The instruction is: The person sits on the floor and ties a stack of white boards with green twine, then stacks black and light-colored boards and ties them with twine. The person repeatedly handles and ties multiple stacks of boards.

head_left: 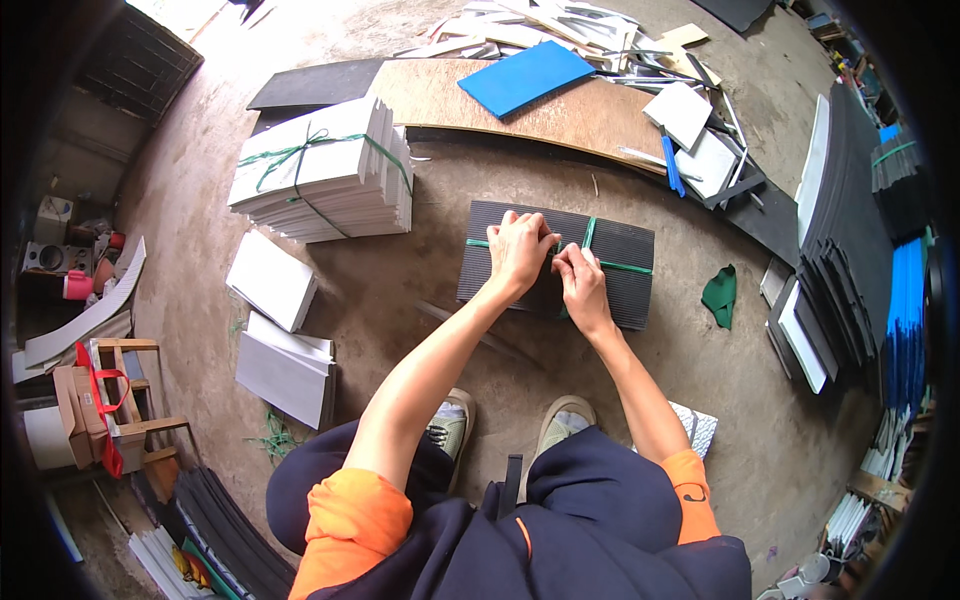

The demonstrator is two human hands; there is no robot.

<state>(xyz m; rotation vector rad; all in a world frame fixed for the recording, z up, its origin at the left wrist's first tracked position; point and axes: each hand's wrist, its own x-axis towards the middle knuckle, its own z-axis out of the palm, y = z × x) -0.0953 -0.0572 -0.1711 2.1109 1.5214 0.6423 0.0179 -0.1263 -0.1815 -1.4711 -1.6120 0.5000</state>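
A stack of black ribbed sheets [620, 235] lies on the floor in front of me. Green twine [627, 267] crosses it both lengthwise and widthwise. Both hands meet over the crossing near the middle of the stack. My left hand [520, 250] is closed, its fingers pinching at the twine. Close beside it, my right hand [583, 285] is closed too, thumb and fingers pressed together on the twine. The knot or loop between them is mostly hidden by the fingers.
A tall white stack [330, 160] tied with green twine stands at the left, with smaller white piles [272, 280] nearer. Beyond lies a wooden board [430, 95] bearing a blue sheet [525, 78]. Black sheets [840, 240] lean at the right. A green scrap [719, 297] lies on the floor.
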